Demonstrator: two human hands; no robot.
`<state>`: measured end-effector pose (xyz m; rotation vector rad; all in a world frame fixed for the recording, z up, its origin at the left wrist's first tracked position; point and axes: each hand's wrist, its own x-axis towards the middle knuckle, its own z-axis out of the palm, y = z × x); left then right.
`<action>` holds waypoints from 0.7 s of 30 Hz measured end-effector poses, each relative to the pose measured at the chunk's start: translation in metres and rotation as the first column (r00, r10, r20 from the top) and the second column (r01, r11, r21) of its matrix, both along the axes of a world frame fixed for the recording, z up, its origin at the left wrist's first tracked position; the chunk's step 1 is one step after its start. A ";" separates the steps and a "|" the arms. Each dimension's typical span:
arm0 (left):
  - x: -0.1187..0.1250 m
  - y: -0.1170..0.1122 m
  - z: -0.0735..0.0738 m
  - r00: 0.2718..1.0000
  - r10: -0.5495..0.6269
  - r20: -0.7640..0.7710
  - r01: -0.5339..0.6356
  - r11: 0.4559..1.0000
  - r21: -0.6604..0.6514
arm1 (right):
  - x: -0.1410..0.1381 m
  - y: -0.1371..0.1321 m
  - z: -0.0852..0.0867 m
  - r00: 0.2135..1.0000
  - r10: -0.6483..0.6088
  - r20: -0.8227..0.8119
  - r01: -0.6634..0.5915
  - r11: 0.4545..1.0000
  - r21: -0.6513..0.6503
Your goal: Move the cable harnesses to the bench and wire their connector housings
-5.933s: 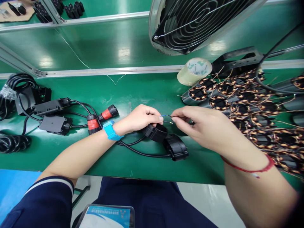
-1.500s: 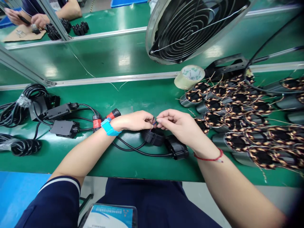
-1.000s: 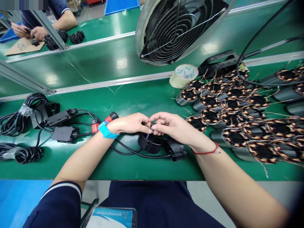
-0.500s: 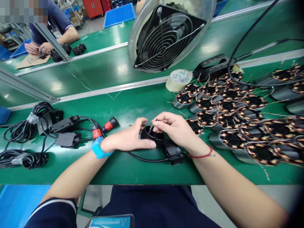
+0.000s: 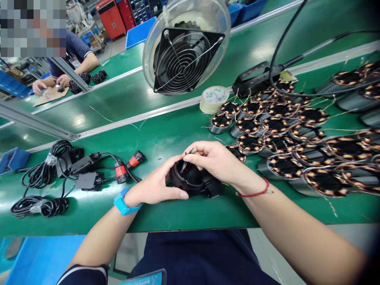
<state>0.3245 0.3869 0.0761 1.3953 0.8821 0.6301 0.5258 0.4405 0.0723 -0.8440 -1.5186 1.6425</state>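
the left hand point(image 5: 156, 184) curves around the left side of a black round housing point(image 5: 187, 184), thumb and fingers apart, gripping its wall. the right hand point(image 5: 215, 160) has its fingers pinched together on thin coloured wires point(image 5: 183, 166) rising from the housing, which sits on the green surface point(image 5: 166, 218). copper-wound stators point(image 5: 275, 124) stand to the right, red-and-black connectors point(image 5: 120, 173) to the left.

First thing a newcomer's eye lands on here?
Likely the copper-wound coils massed on the right of the green bench, then the black fan at top centre. At mid-picture, the left hand, bright blue wristband behind it, curls around a black housing while the right hand pinches thin wires.
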 end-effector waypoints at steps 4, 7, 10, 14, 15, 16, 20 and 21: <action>0.003 -0.002 0.003 0.995 0.015 0.094 -0.008 0.997 -0.074 | 0.005 0.001 0.005 0.994 0.088 -0.063 -0.094 0.991 -0.095; 0.003 -0.001 0.005 0.989 0.013 0.148 0.005 0.993 -0.121 | 0.008 0.002 0.005 0.987 0.142 -0.075 -0.149 0.983 -0.106; 0.004 0.001 0.005 0.987 0.012 0.162 0.011 0.990 -0.142 | 0.011 0.003 0.005 0.982 0.182 -0.042 -0.184 0.980 -0.076; 0.004 0.008 0.006 0.995 0.030 0.100 -0.018 0.992 -0.122 | 0.019 0.001 0.010 0.999 0.037 -0.004 -0.037 0.999 -0.013; 0.003 0.011 0.006 0.995 0.054 0.087 -0.045 0.994 -0.099 | 0.023 0.000 0.013 0.999 -0.038 -0.007 0.038 0.999 0.006; 0.003 0.015 0.007 0.993 0.083 0.078 -0.077 0.994 -0.074 | 0.027 -0.002 0.016 0.994 -0.112 -0.009 0.112 0.993 0.027; 0.002 0.037 0.004 0.980 0.176 -0.097 -0.174 0.984 0.029 | 0.062 -0.012 0.026 0.928 -0.373 0.019 0.369 0.923 0.112; 0.003 0.042 0.002 0.962 0.178 -0.209 -0.167 0.983 0.072 | 0.074 -0.017 0.026 0.894 -0.447 0.030 0.440 0.889 0.131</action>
